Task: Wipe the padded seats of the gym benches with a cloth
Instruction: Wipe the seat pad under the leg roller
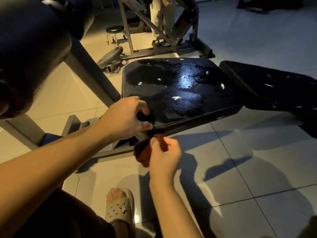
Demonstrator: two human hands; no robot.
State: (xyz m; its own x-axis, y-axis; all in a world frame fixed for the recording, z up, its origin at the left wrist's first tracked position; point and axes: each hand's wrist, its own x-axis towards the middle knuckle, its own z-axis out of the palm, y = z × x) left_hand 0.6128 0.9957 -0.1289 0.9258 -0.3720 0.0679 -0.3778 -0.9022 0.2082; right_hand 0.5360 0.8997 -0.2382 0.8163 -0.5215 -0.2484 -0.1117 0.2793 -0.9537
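Observation:
A black padded bench seat (178,90) fills the middle, worn, with several white tears and a glossy patch. Its back pad (274,90) stretches away to the right. My left hand (125,117) lies at the seat's near left corner, fingers curled over something small and dark at the edge; what it is I cannot make out. Just below the seat's front edge, my right hand (163,155) grips a dark reddish-brown cloth (142,153), bunched and hanging off the pad.
A large black roller pad (32,48) on a grey frame (89,73) looms at left. Behind stand a weight plate (109,57), a small stool (115,34), a machine frame (171,50) and a person's legs (161,19). My sandalled foot (120,205) rests on the tiled floor.

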